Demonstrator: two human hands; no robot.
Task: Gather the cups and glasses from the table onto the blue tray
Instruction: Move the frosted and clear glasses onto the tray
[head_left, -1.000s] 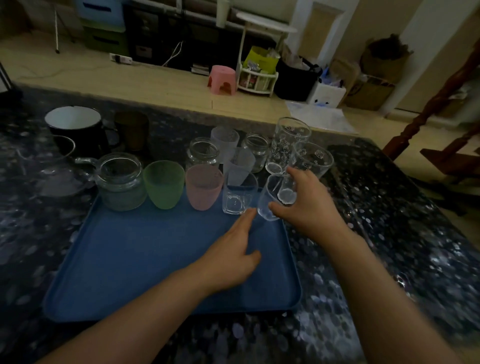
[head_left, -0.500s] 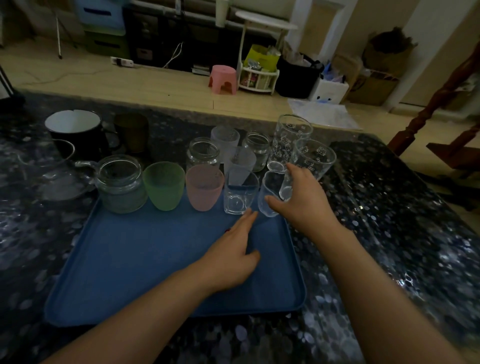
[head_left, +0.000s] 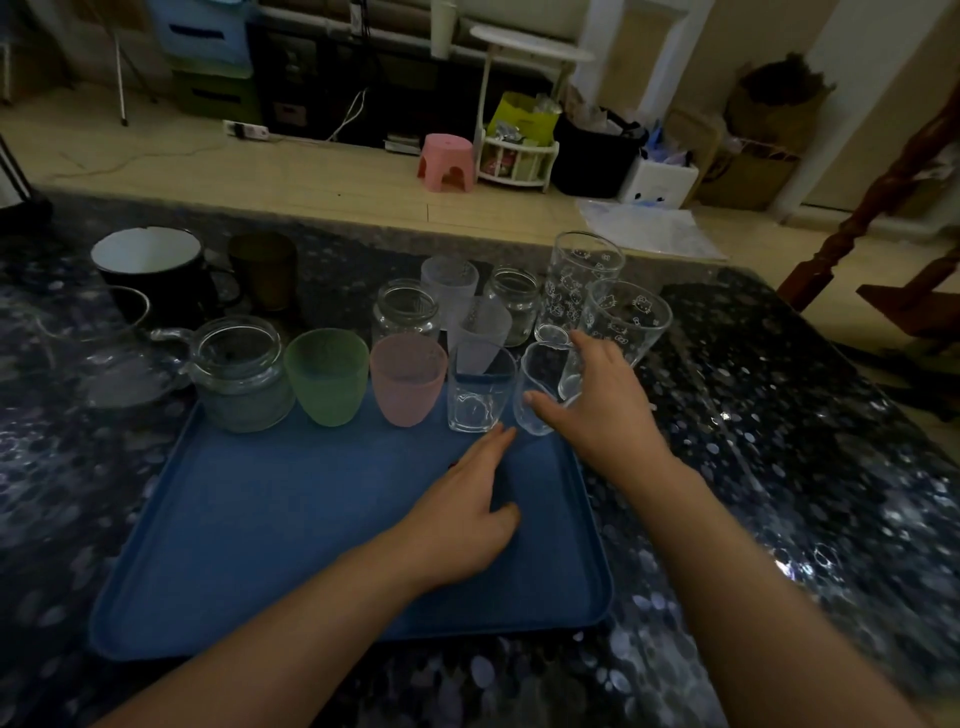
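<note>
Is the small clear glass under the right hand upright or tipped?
Upright: the small clear glass stands mouth-up at the blue tray corner, the right hand around it.

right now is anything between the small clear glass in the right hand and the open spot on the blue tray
Nothing visible. The right hand holds the small clear glass at the blue tray's far right corner, beside the square glass. The left hand rests lower on the tray, clear of that corner.

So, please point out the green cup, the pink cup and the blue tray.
green cup (head_left: 327, 384), head view, front wall.
pink cup (head_left: 407, 387), head view, front wall.
blue tray (head_left: 291, 519), head view, bare floor left of the left hand.
</note>
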